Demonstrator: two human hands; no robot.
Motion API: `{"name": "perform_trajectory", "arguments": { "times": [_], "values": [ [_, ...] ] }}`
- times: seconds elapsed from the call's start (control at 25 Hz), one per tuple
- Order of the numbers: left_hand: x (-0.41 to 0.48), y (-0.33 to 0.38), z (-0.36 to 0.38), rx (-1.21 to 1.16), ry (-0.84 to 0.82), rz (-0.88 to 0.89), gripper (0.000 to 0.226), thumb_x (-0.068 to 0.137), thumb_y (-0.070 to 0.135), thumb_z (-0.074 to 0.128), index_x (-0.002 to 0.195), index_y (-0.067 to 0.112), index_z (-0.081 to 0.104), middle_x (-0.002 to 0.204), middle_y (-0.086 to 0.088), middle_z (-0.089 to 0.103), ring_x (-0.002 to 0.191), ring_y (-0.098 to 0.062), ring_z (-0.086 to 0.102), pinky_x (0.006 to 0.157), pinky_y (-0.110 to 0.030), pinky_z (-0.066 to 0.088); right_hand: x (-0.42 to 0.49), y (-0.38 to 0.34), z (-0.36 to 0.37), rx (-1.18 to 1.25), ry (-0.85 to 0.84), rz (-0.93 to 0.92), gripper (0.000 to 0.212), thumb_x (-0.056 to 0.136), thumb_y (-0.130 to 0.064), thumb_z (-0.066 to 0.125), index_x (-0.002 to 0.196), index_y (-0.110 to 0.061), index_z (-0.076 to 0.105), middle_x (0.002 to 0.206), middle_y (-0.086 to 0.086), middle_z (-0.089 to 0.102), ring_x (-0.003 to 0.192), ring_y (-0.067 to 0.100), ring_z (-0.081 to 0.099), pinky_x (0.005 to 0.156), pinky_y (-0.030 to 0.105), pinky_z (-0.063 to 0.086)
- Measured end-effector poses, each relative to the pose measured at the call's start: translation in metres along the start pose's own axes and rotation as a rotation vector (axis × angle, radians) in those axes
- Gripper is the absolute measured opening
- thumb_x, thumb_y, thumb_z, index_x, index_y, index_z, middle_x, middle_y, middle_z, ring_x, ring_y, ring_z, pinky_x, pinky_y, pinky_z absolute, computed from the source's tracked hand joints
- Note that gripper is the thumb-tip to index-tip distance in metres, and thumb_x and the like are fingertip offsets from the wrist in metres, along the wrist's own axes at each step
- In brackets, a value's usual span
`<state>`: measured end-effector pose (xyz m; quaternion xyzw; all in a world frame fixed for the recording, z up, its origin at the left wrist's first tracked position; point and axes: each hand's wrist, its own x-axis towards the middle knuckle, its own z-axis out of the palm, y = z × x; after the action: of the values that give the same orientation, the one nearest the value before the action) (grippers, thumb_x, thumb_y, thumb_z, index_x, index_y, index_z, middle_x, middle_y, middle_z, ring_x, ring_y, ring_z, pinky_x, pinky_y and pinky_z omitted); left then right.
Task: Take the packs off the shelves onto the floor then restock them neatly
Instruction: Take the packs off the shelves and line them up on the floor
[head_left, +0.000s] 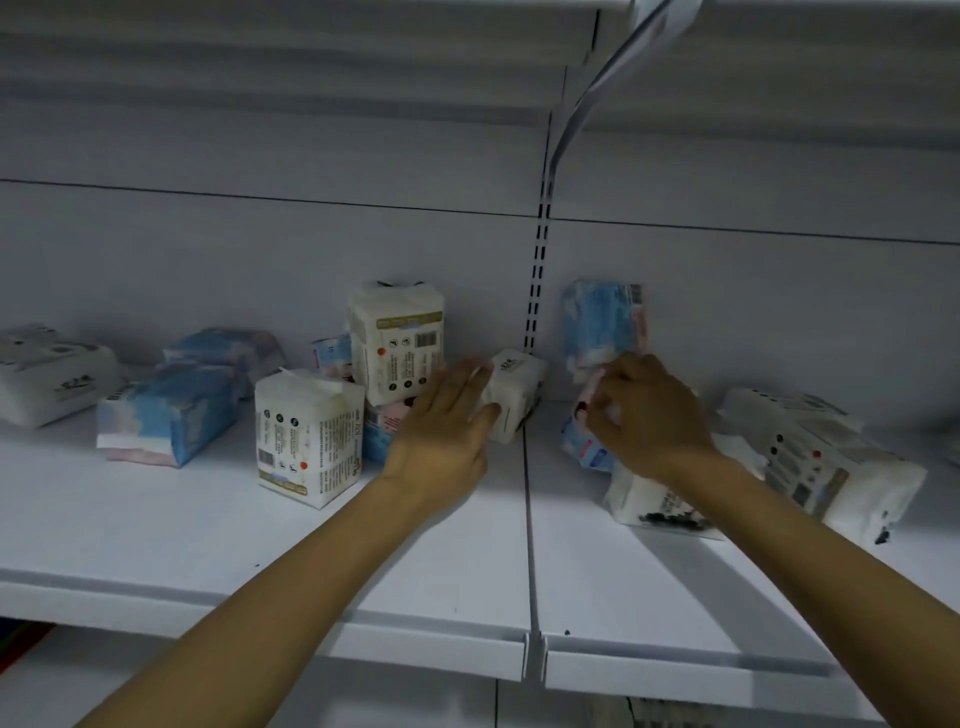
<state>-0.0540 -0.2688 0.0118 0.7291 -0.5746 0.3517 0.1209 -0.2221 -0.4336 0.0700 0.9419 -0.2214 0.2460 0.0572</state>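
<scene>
Several packs lie scattered on a white shelf (156, 525). My left hand (447, 426) reaches in with straight fingers touching a small white pack (514, 384) by the shelf's centre joint. My right hand (644, 410) has curled fingers pinching a blue-and-pink pack (582, 447) low on the right section. Behind it a blue pack (602, 322) leans upright against the back wall. A white pack (306, 436) stands at the left front, and another white pack (397, 340) sits on top of others behind it.
Blue packs (166, 415) and a white pack (47, 379) lie at the far left. Two white packs (831, 457) lie on their sides at the right. A slotted upright (537, 280) splits the back wall. A paper strip (597, 83) hangs from the shelf above.
</scene>
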Motion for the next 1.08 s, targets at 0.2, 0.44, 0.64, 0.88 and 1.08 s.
{"name": "perform_trajectory", "arguments": {
  "times": [0.2,0.44,0.64,0.88,1.08],
  "values": [
    [0.032,0.036,0.008,-0.231,-0.142,-0.097,0.054,0.083,0.026,0.060,0.134,0.009,0.053,0.143,-0.016,0.047,0.129,-0.036,0.046,0.098,-0.050,0.047,-0.024,0.041,-0.008,-0.001,0.138,0.164,0.025,0.093,-0.028,0.055,0.089,-0.004,0.063,0.106,0.011,0.054,0.101,0.029,0.050,0.067,0.028,0.033],
    [0.094,0.088,0.020,-0.909,-0.227,-0.588,0.064,0.095,0.035,0.054,0.150,0.019,0.025,0.149,-0.004,0.039,0.134,-0.023,0.042,0.101,-0.026,0.037,-0.037,0.064,-0.010,0.073,0.173,0.165,0.022,0.090,-0.024,0.060,0.082,-0.004,0.062,0.097,0.011,0.055,0.092,0.028,0.053,0.064,0.028,0.034],
    [0.090,0.127,0.034,-0.971,-0.278,-0.560,0.064,0.083,0.074,0.044,0.130,0.030,0.050,0.143,-0.003,0.045,0.129,-0.021,0.047,0.106,-0.040,0.041,-0.030,0.074,-0.008,0.433,0.110,0.247,0.036,0.083,-0.029,0.063,0.116,-0.018,0.053,0.121,0.003,0.047,0.105,0.022,0.053,0.079,0.040,0.051],
    [0.061,0.149,0.055,-1.240,-0.084,-0.716,0.098,0.054,0.047,0.090,0.137,0.036,0.039,0.134,0.009,0.054,0.119,-0.009,0.057,0.095,-0.041,0.053,-0.021,0.077,-0.006,0.424,-0.283,0.300,0.037,0.096,-0.045,0.043,0.127,-0.025,0.046,0.121,0.002,0.061,0.107,0.026,0.059,0.090,0.040,0.048],
    [0.060,0.148,0.043,-1.127,0.142,-0.796,0.083,0.058,0.039,0.084,0.131,0.031,0.046,0.130,0.003,0.056,0.120,-0.017,0.056,0.096,-0.045,0.052,-0.012,0.067,-0.015,0.195,-0.219,0.095,0.036,0.101,-0.035,0.036,0.128,-0.013,0.046,0.123,0.012,0.062,0.113,0.031,0.056,0.106,0.039,0.033]
  ]
}}
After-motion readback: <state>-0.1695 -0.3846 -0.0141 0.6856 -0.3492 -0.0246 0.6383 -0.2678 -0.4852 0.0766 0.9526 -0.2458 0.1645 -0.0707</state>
